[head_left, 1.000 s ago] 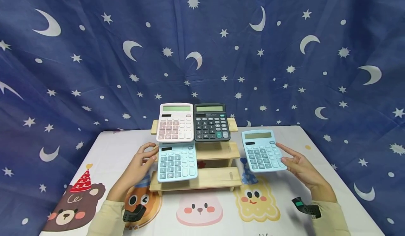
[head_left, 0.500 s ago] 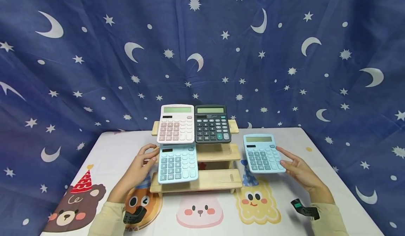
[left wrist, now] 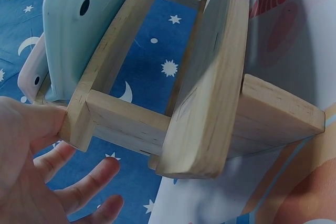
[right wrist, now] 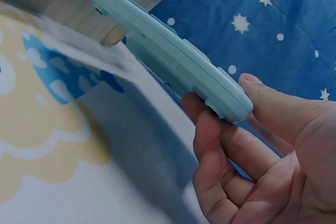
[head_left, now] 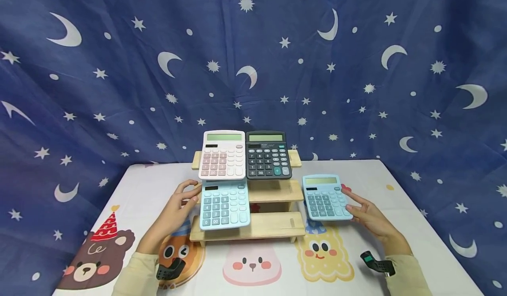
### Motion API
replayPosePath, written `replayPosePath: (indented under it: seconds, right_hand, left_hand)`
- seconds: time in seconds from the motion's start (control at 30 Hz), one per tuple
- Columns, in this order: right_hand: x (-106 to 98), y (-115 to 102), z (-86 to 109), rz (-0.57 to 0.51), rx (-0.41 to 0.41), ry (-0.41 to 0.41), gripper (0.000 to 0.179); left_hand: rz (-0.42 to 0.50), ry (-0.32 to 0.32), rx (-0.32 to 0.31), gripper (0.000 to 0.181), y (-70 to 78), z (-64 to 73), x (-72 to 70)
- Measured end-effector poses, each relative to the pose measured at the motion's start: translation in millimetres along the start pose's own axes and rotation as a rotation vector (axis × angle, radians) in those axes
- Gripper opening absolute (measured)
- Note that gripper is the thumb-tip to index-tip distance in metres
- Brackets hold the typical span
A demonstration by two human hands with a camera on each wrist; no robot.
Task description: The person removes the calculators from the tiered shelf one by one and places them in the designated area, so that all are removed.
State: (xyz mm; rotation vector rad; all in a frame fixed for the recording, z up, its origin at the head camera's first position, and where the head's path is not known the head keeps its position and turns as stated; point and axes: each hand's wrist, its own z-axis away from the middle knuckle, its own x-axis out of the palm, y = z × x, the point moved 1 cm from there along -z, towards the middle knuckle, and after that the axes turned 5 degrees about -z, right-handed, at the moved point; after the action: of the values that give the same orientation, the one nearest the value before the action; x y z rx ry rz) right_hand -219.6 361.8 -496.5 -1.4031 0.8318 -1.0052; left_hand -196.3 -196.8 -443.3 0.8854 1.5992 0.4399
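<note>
My left hand (head_left: pixel 173 210) is at the left end of the three-step wooden stand (head_left: pixel 277 225), thumb and forefinger pinching the end of its middle slat. In the left wrist view, the other fingers (left wrist: pixel 84 187) spread away from the wood. A light blue calculator (head_left: pixel 233 203) leans on the middle step beside this hand. My right hand (head_left: pixel 374 221) grips a second light blue calculator (head_left: pixel 326 203) by its right edge. It is tilted, off the stand's right end. The right wrist view shows the thumb (right wrist: pixel 273 100) on its key side and curled fingers underneath.
Side by side on the top step stand a white-and-pink calculator (head_left: pixel 223 155) and a black calculator (head_left: pixel 268 155). The stand sits on a white cartoon-print tablecloth (head_left: pixel 214 269). Behind it hangs a blue star-and-moon curtain (head_left: pixel 253 49).
The right hand has brought its light blue calculator lower and slightly left, toward the stand, tipping it flatter. The left hand keeps its place on the stand. The head view has shifted slightly.
</note>
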Motion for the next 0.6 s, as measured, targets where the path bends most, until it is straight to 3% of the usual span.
replayPosePath:
  seconds: [0.4,0.6]
  right_hand:
    - [-3.2,14.6,-0.1,0.028,0.017,0.037,0.068]
    - [-1.7,12.9,-0.3,0.127,0.094,0.14,0.07]
  left_hand:
    - [0.015,-0.005,-0.012,0.039,-0.4,0.0,1.4]
    - [0.019,-0.001,-0.007,0.039,-1.0,0.3,0.5]
